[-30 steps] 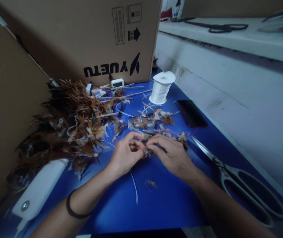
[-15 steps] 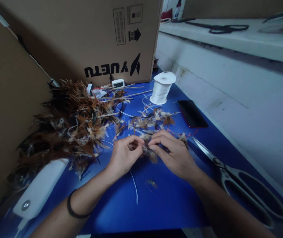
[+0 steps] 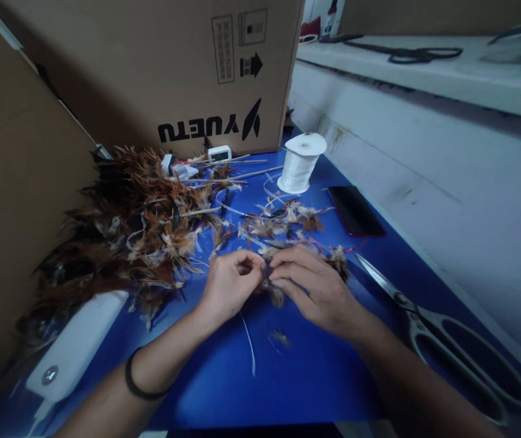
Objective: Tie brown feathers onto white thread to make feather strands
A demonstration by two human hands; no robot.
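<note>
Over the blue table, my left hand [image 3: 230, 285] has thumb and forefinger closed in a pinch. My right hand [image 3: 315, 285] faces it, fingertips drawn together and almost meeting the left ones. A small tuft of brown-grey feathers [image 3: 277, 297] shows between and below the fingertips; its held part is hidden. From under my left hand a thin white ribbon [image 3: 250, 348] trails toward me on the table. More feathers [image 3: 337, 263] stick out behind my right hand. One tiny loose feather [image 3: 281, 337] lies nearer to me.
A big heap of brown feathers [image 3: 151, 225] spreads at left, beside a white power bank [image 3: 78, 347]. Behind stand a white ribbon spool [image 3: 302, 163] and a carton [image 3: 151, 67]. At right lie a phone [image 3: 355, 210] and large scissors [image 3: 447, 331]. More scissors [image 3: 410, 55] rest on the ledge.
My right fingers have shifted slightly at the feather tuft, now covering more of it. My left hand keeps its pinch in nearly the same place. The view has moved a little.
</note>
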